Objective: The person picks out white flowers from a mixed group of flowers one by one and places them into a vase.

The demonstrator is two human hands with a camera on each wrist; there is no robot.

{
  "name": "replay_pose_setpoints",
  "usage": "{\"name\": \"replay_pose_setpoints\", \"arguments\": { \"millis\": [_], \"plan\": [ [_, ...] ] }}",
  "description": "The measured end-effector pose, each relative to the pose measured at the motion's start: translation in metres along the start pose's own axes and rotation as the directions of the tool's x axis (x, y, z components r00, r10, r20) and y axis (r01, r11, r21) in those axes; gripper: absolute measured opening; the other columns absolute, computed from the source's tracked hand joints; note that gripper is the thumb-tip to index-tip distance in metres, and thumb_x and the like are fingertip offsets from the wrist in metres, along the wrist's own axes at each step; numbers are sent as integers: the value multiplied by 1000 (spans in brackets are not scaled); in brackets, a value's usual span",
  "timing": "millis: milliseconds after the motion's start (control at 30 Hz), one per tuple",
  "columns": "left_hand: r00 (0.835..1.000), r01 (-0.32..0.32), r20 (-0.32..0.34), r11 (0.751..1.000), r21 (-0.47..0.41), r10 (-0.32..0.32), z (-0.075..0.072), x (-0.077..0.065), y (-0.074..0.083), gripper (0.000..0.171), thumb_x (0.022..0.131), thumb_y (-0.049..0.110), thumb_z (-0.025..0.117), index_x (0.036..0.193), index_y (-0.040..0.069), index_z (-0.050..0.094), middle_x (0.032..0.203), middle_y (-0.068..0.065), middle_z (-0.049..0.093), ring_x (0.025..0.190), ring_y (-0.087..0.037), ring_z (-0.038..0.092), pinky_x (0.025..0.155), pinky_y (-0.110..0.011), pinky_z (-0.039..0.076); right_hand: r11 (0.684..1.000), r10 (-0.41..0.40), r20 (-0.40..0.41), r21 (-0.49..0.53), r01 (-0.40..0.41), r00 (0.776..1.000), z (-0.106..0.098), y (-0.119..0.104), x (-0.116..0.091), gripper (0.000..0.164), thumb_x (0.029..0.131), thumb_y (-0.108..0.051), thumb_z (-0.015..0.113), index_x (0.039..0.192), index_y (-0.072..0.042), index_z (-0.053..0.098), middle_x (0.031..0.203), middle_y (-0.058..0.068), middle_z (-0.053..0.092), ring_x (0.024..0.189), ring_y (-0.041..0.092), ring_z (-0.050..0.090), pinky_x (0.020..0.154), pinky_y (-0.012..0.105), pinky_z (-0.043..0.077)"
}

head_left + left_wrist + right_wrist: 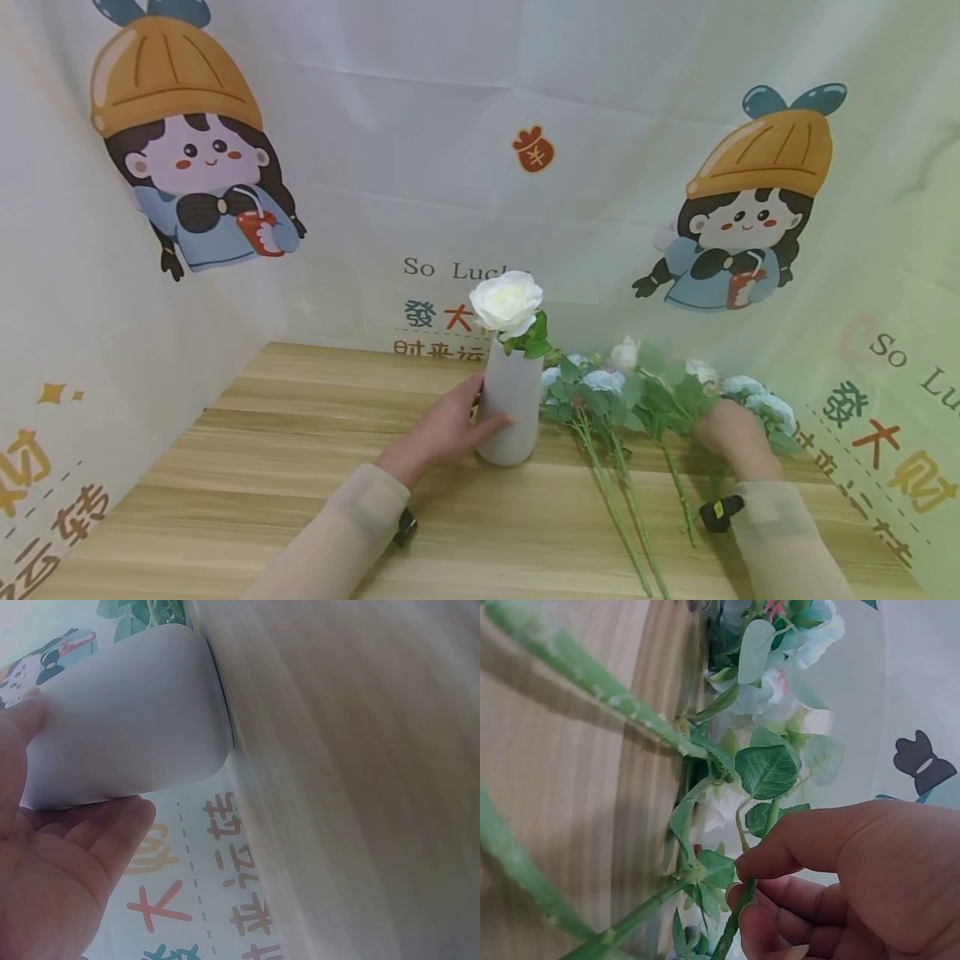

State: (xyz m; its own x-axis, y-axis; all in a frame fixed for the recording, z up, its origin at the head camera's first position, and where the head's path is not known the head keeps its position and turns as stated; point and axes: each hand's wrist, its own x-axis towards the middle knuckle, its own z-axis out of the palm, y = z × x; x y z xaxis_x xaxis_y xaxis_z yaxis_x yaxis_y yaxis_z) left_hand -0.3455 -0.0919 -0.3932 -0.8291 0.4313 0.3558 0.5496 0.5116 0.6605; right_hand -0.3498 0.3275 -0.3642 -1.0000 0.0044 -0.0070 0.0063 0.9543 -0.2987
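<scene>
A white vase (512, 408) stands upright on the wooden table with one white rose (507, 302) and its green leaves at the mouth. My left hand (448, 425) holds the vase low on its side. In the left wrist view, the thumb and fingers (124, 825) lie on opposite sides of it. Over on the right, my right hand (729, 433) is among the loose artificial flowers. Its thumb and fingers pinch a green flower stem (735, 919), as the right wrist view shows; which bloom it bears is hard to tell.
Pale blue flowers (603, 381) and white roses (624, 353) lie right of the vase, their long stems (626, 517) pointing toward the front edge. A printed cloth (397, 167) with cartoon figures hangs behind and beside the wooden table (225, 467).
</scene>
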Motion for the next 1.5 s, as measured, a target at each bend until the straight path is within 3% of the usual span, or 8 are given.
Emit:
{"name": "replay_pose_setpoints", "arguments": {
  "millis": [167, 433, 767, 967, 1067, 1167, 1233, 1500],
  "plan": [
    [1000, 6, 2, 1000, -2, -6, 0, 0, 0, 69, 95, 38, 69, 147, 8, 36, 140, -6, 49, 124, -15, 45, 102, -41, 45, 998, 24, -4, 56, -24, 1000, -1, -3, -3, 36, 89, -10, 51, 55, -16, 42, 53, 0, 40, 47, 17, 41, 44, 30, 39],
    [1000, 20, 6, 1000, 0, -20, -1, 0, 2, 70, 95, 38, 69, 148, 8, 34, 140, -6, 48, 124, -15, 45, 102, -42, 45, 995, 2, -69, 98, 5, 998, -4, -10, -3, 40, 89, -7, 43, 53, -20, 33, 48, -7, 26, 42, 9, 23, 39, 25, 29],
    [1000, 17, -1, 1000, 6, -17, -3, 0, 4, 68, 95, 36, 69, 147, 7, 36, 139, -7, 50, 123, -16, 46, 101, -41, 46, 993, -73, -207, 79, 91, 976, -14, -21, -7, 41, 89, -8, 47, 54, -20, 29, 49, -8, 23, 43, 10, 21, 39, 24, 26],
    [1000, 15, 1, 1000, -1, -15, -3, 0, 4, 68, 95, 36, 69, 147, 6, 36, 139, -8, 50, 123, -17, 46, 101, -42, 45, 989, -71, -279, 103, 103, 958, -20, -30, -10, 39, 89, -6, 45, 55, -18, 29, 48, -6, 22, 43, 12, 20, 37, 24, 23],
    [1000, 13, 3, 1000, -1, -13, -3, 0, 5, 68, 95, 36, 69, 147, 6, 36, 139, -8, 50, 123, -17, 46, 101, -42, 45, 990, -58, -294, 108, 93, 954, -25, -36, -13, 26, 91, -10, 47, 66, -7, 47, 55, 5, 44, 47, 18, 37, 40, 30, 34],
    [1000, 13, 4, 1000, 1, -13, -3, -1, 5, 68, 95, 37, 68, 147, 6, 36, 139, -8, 49, 124, -17, 46, 101, -42, 45, 992, -49, -296, 100, 82, 954, -28, -41, -17, 24, 95, -17, 49, 96, 5, 60, 86, 22, 62, 68, 32, 57, 51, 41, 49],
    [1000, 7, 4, 1000, 2, -7, -3, 0, 5, 69, 95, 37, 69, 147, 6, 35, 139, -8, 49, 124, -17, 46, 101, -42, 45, 992, -55, -308, 91, 87, 950, -30, -44, -19, 33, 96, -19, 50, 113, 7, 59, 107, 27, 62, 84, 38, 60, 60, 47, 52],
    [1000, 11, 11, 1000, 10, -11, -2, 0, 3, 70, 95, 38, 68, 148, 7, 35, 140, -8, 49, 124, -17, 46, 101, -41, 45, 991, -72, -391, 77, 111, 918, -32, -50, -24, 34, 98, -19, 48, 119, 4, 60, 112, 25, 63, 86, 39, 61, 58, 48, 53]
  ]
}}
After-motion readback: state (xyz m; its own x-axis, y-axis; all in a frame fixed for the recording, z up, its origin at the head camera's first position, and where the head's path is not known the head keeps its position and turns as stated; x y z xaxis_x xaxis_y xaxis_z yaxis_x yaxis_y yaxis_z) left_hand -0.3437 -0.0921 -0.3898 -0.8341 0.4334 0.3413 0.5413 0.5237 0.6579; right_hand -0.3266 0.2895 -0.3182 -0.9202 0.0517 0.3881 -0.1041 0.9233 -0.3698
